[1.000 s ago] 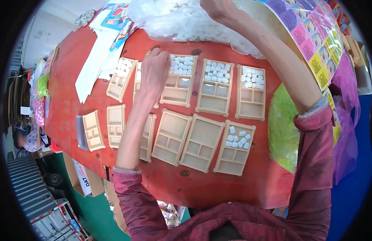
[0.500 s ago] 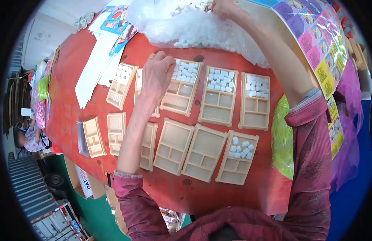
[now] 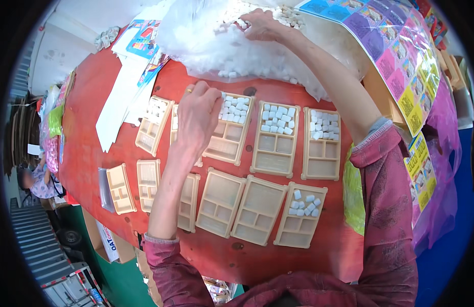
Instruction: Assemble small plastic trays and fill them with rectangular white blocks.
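Observation:
At the far side, a clear plastic bag (image 3: 191, 43) lies spread open with a heap of small white marshmallow-like pieces (image 3: 293, 19) in it. My right hand (image 3: 261, 25) reaches over this heap, its fingers apart and bent down toward the pieces. My left hand (image 3: 198, 110) is closed over the back row, its curled fingertips at the filled end of a beige compartment tray (image 3: 227, 132); whatever they pinch is hidden. White pieces fill the large compartment of this tray and of two trays to its right (image 3: 276, 144) (image 3: 321, 152). My left hand and forearm partly cover other trays.
A front row of trays holds one partly filled tray (image 3: 294, 225) at right; others, such as this tray (image 3: 258, 210), have bare compartments. Paper sheets (image 3: 116, 92) lie at left. Colourful printed sheets (image 3: 395, 56) and yellow-green plastic (image 3: 353, 204) are at right. Another person (image 3: 42, 184) is far left.
My right hand has moved left across the heap in the bag, and its fingers have spread. My left hand stays at the same tray. The trays sit lower in the picture.

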The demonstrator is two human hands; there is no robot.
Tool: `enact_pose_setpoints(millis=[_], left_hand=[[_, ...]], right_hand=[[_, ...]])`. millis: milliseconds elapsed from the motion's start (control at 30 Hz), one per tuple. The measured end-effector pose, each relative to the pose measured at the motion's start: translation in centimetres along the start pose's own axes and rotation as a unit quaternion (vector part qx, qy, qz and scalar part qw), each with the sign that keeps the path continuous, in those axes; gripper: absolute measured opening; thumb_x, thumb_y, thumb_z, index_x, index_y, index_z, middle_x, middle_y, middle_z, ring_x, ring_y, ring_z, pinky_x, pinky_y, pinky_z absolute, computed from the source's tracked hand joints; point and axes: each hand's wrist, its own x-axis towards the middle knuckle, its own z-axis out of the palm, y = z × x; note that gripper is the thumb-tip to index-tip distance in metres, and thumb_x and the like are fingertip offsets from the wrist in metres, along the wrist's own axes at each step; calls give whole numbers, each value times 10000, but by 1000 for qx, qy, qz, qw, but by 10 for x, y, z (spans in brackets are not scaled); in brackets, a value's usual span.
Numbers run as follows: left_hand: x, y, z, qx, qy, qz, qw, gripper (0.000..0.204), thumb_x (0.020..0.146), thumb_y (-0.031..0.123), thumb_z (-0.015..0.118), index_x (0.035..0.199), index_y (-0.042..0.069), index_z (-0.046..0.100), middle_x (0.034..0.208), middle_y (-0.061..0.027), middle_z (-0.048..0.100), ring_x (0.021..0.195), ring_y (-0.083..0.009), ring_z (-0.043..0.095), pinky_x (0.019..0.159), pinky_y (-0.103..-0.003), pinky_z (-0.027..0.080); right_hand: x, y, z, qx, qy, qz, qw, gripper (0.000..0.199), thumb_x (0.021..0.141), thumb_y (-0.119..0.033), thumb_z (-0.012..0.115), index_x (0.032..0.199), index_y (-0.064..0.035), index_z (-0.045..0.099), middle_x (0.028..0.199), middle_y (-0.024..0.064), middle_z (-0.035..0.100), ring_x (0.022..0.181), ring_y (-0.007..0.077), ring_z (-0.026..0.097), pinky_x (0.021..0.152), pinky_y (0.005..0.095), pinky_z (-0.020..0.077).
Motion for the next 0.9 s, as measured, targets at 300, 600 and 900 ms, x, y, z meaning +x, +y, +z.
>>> enact_pose_setpoints(millis=[300, 600, 900], left_hand=[[38, -19, 13, -41, 7, -7, 999, 154, 751, 90, 661, 841, -26, 615, 835, -159, 579, 794, -355, 566, 688, -422, 452], [62, -4, 24, 12, -87, -72, 994, 435, 747, 226, 719, 1011, -99, 600, 935, -151, 604, 780, -295, 616, 707, -363, 468], [100, -29, 54, 42, 58, 35, 997, 123, 798, 145, 558, 768, 26, 572, 778, -190, 579, 737, -393, 587, 642, -478, 460]], right_hand=[[-38, -55, 8, -30, -111, -81, 990, 613, 735, -212, 603, 1328, -207, 448, 1274, 172, 397, 1119, 381, 418, 914, 554, 370], [-20, -4, 0, -78, 175, -62, 980, 244, 803, -209, 636, 983, -45, 621, 1082, 180, 572, 1054, 317, 522, 783, 476, 488], [-4, 53, -12, -32, 188, 71, 979, 789, 753, -555, 628, 1222, 59, 465, 1285, 292, 414, 1188, 435, 414, 988, 508, 375]])
